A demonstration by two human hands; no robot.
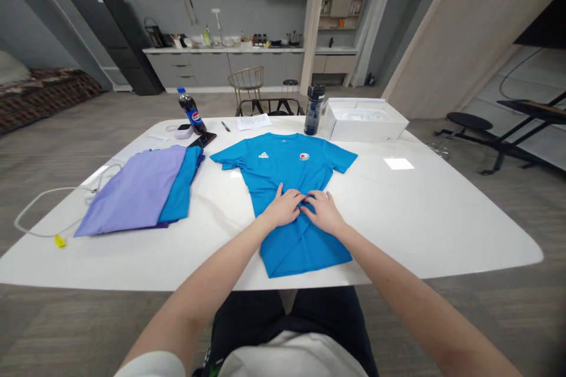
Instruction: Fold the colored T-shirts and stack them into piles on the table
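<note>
A blue short-sleeved T-shirt (283,160) lies front up on the white table in front of me, collar away from me. It has a small white logo on one side of the chest and a red and white badge on the other. My left hand (285,207) and my right hand (323,212) meet at the middle of the shirt, fingertips nearly touching. Their fingers are bent and pinch the cloth, which is drawn into creases around them. The lower part below the hands is wrinkled and skewed, its hem near the table's front edge.
Left on the table (442,218) is a pile of folded clothes, a lilac one (137,188) uppermost. Beyond stand a cola bottle (191,111), a phone (203,140), a pen (226,126), a paper sheet (253,122), a dark water bottle (313,111) and a white box (365,126). A white cable (39,195) hangs over the left edge.
</note>
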